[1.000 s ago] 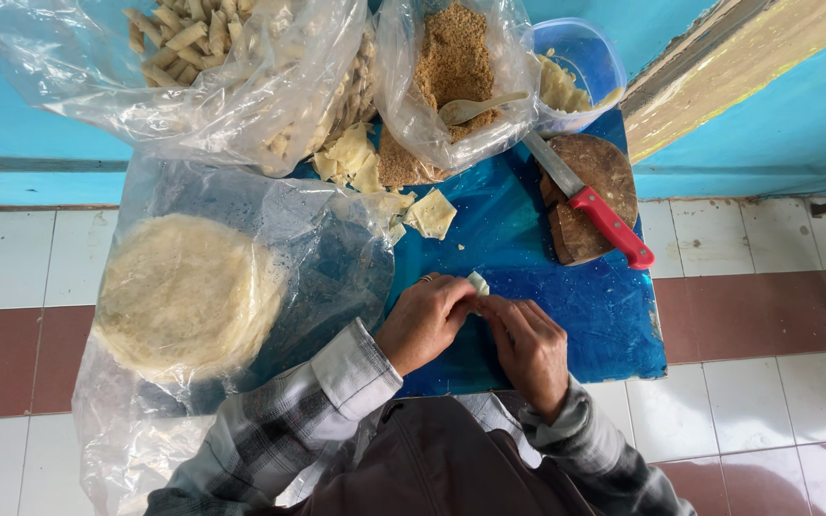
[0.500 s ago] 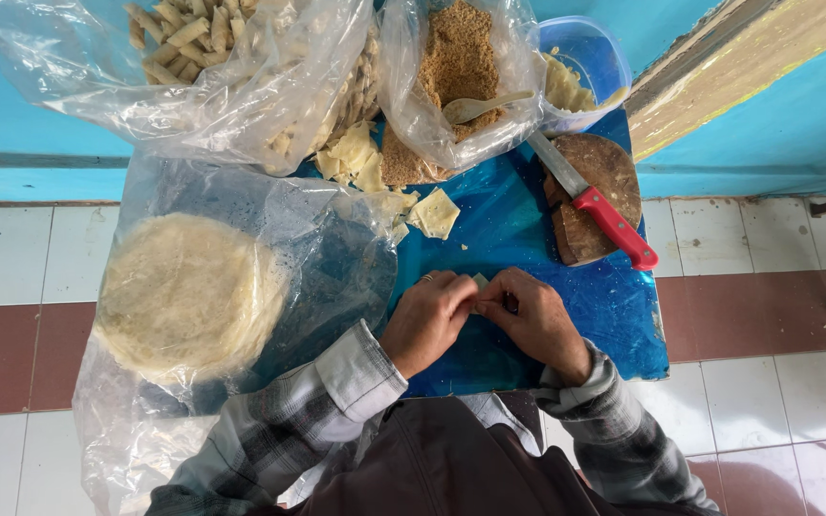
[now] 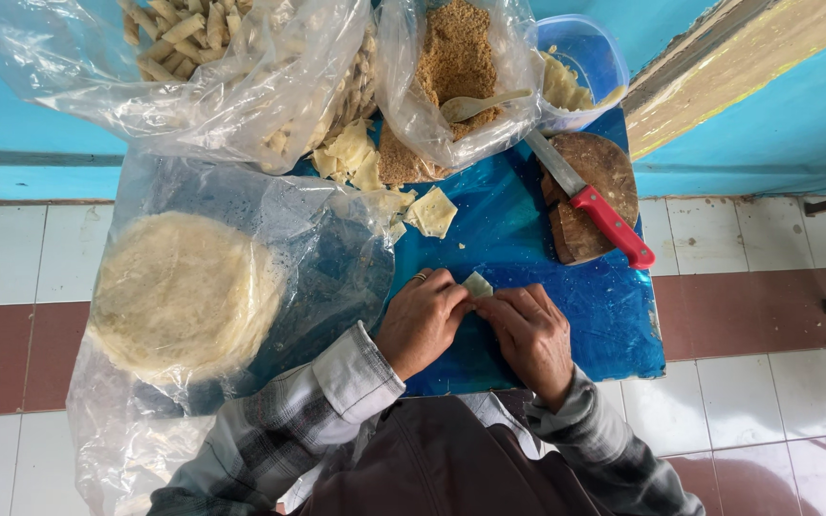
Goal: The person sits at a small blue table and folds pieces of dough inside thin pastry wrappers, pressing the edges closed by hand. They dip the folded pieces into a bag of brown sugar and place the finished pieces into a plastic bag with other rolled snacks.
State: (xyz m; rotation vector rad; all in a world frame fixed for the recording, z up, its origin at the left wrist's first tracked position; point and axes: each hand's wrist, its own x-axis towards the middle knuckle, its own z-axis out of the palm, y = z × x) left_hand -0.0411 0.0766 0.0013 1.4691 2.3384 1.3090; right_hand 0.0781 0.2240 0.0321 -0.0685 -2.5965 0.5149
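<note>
I am pinching a small pale wrapper (image 3: 477, 284) between the fingers (image 3: 459, 298) of both hands, so both are closed on it. My left hand (image 3: 423, 320), ring on one finger, and my right hand (image 3: 531, 333) are meeting over it from either side, which to my mind is how a thin sheet gets folded or rolled tight without springing open. The wrapper is sitting low on the blue counter (image 3: 614, 325), just in front of my body, pressed against the surface for support. It is looking creamy-white, thin and soft, with one corner poking up beyond my fingertips; most of it is hidden under them, so I cannot tell whether any filling is inside.

Just beyond the wrapper, a loose square sheet (image 3: 431, 211) is lying flat. Farther from it, a bag of brown crumbs (image 3: 456, 57) with a spoon (image 3: 480, 104) in it is standing open, probably kept within easy reach. Right of the wrapper, a red-handled knife (image 3: 593, 202) is resting on a round wooden board (image 3: 604, 172). Left of the wrapper, a stack of round sheets (image 3: 179, 296) is sitting under clear plastic, I would guess to stop it drying. Far beyond that, a bag of finished rolls (image 3: 193, 48) is lying.
</note>
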